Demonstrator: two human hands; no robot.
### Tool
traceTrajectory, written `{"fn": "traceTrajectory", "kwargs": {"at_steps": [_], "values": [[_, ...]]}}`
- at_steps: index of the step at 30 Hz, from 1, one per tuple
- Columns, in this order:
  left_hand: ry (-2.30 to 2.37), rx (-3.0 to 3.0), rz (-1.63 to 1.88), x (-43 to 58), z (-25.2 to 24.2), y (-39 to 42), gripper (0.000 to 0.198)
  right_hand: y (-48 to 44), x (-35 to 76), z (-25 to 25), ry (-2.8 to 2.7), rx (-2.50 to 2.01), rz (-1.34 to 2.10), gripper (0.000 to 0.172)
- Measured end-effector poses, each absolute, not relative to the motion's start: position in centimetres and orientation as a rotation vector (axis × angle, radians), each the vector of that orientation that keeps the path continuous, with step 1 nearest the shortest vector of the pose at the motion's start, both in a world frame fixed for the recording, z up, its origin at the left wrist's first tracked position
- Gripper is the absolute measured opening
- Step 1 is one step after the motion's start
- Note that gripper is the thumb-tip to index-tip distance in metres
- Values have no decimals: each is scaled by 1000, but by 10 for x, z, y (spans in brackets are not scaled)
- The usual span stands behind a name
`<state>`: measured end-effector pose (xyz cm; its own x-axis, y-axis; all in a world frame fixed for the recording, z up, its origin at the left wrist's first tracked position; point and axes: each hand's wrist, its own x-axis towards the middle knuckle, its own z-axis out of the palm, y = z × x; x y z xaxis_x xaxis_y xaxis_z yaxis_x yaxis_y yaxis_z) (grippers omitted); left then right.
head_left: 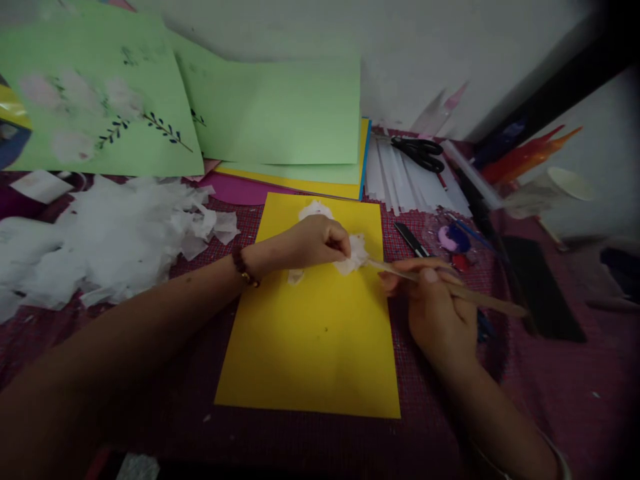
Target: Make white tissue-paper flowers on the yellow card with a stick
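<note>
A yellow sheet (310,347) lies on the dark red patterned cloth, with white tissue flowers near its top. My left hand (320,241) is over the sheet, its fingers pinched at the left edge of the right-hand tissue flower (354,255). Whether tissue is between the fingertips is too small to tell. In my right hand (440,310) is a thin wooden stick (480,298), held at a slant. Its tip reaches the right side of that same flower. Another flower (315,210) shows above my left hand, and a bit of tissue (295,276) is partly covered below it.
Crumpled white tissue (120,230) is heaped at the left. Green sheets (280,113) lean at the back, one bearing flowers. Black scissors (420,152) rest on white strips. A cutter (411,239), paint (454,238) and a paper cup (565,187) are at the right.
</note>
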<state>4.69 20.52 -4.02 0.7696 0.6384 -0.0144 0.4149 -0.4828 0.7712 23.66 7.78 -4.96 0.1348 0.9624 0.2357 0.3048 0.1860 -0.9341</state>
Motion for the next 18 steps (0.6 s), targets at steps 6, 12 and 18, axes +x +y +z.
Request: {"fn": "traceTrajectory", "kwargs": {"at_steps": [6,12,18], "values": [[806,2107,425,48,-42,201,14,75,228,-46,-1621,-1368,746,22],[813,2094,443,49,-46,201,13,74,228,-53,-1800,-1410,621,19],[916,2145,524,49,-48,206,22,74,229,-55,-2132,-1308,401,21]]}}
